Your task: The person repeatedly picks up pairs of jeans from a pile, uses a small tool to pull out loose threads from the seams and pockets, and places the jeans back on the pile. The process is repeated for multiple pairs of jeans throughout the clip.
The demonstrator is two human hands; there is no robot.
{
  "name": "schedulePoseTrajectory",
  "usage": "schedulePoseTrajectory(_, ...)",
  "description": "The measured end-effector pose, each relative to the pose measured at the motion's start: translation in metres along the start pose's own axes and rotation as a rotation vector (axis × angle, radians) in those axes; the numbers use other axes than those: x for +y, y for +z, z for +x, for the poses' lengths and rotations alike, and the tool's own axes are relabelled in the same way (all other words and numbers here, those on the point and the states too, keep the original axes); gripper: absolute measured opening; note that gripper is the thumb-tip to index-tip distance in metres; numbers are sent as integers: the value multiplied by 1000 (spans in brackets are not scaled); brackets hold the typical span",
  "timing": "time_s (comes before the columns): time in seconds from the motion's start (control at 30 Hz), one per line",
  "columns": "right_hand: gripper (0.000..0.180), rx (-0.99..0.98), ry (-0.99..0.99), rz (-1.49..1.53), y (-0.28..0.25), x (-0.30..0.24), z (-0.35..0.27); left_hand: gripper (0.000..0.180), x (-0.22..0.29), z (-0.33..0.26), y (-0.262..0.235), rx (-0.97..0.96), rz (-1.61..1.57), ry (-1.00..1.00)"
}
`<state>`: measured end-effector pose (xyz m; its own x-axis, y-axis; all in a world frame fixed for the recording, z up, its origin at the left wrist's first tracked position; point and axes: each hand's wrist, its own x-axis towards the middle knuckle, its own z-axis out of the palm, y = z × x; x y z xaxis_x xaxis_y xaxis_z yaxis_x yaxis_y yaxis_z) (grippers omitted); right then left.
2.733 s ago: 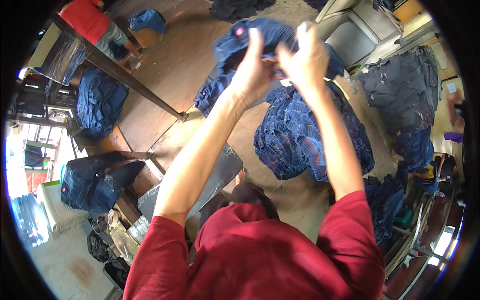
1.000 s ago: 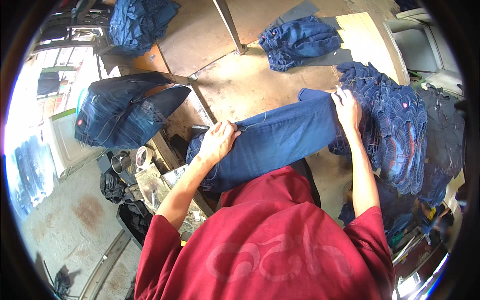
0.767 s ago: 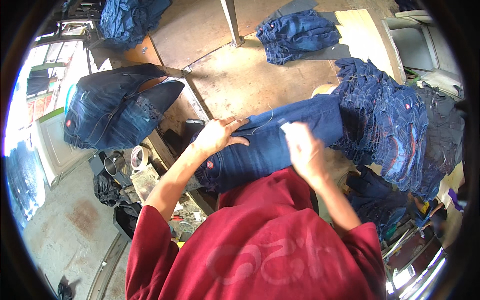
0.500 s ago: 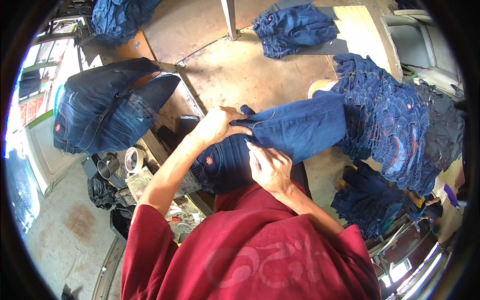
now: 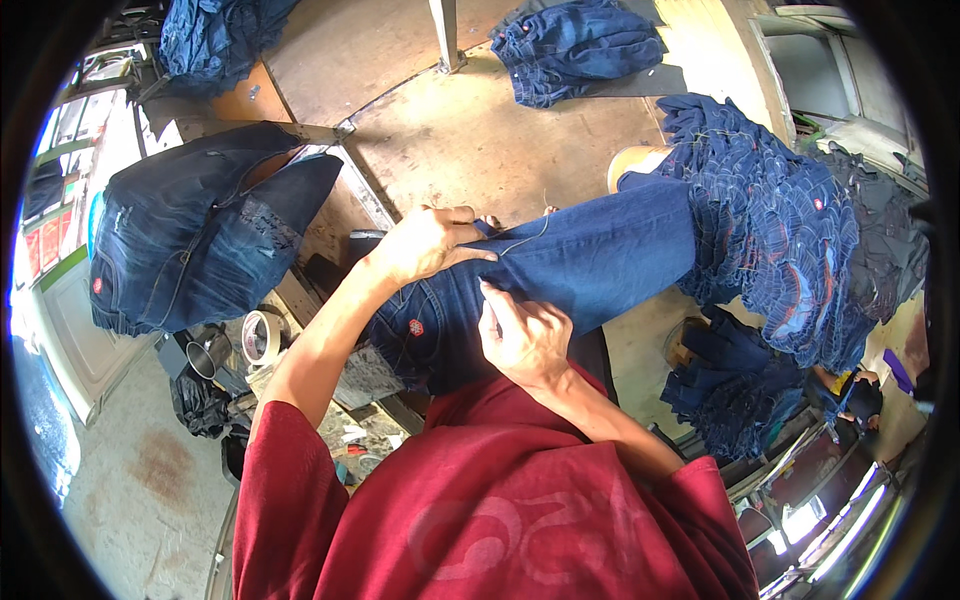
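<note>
A pair of dark blue jeans (image 5: 610, 245) lies across my lap, one leg stretching to the right. It carries a small red patch (image 5: 416, 327) near its left end. My left hand (image 5: 430, 243) pinches the cloth along the upper edge, thumb pointing right. From there a loose pale thread (image 5: 530, 238) curls over the leg. Just below, my right hand (image 5: 527, 335) is closed over the denim, thumb and forefinger together. A small pale tip shows at its fingertips; what it belongs to is hidden in the hand.
More jeans (image 5: 200, 235) drape at the left. A big stack of denim (image 5: 750, 220) stands at the right, with a darker pile (image 5: 735, 385) below it. Folded denim (image 5: 580, 50) lies on the floor ahead. A tape roll (image 5: 262, 338) and a metal cup (image 5: 207, 352) sit at lower left.
My right hand has shifted slightly left and down, its fingertips moving a little away from the seam. The left hand keeps its pinch on the jeans. The whole view has shifted slightly.
</note>
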<state>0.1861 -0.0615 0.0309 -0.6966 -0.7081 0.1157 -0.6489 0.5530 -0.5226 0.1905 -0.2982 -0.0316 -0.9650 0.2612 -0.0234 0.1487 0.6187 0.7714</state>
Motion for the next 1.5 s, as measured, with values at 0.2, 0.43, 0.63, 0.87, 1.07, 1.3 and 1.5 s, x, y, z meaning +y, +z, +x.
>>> schedulePoseTrajectory(0.2, 25, -193, 81, -38, -5, -8, 6, 43, -1, -1, 1, -11, -7, -35)
schedulePoseTrajectory(0.43, 18, -5, 73, 36, -2, -4, 11, 41, 0, -2, 2, 31, -37, -77)
schedulePoseTrajectory(0.63, 20, -94, 58, -18, -2, -3, 10, 41, -2, -2, 5, 33, -41, -69)
schedulePoseTrajectory(0.87, 18, -30, 46, 16, -1, -2, 14, 34, -4, -1, 9, 140, -61, -17)
schedulePoseTrajectory(1.07, 24, -162, 58, -36, -9, -7, 7, 41, -1, -1, 9, 65, -50, -85)
schedulePoseTrajectory(1.3, 18, -83, 119, 24, -4, -5, 13, 37, 1, 0, 7, 109, -56, -72)
schedulePoseTrajectory(1.5, 18, -138, 122, -10, -10, -9, 9, 41, 2, 0, 5, 70, -30, -91)
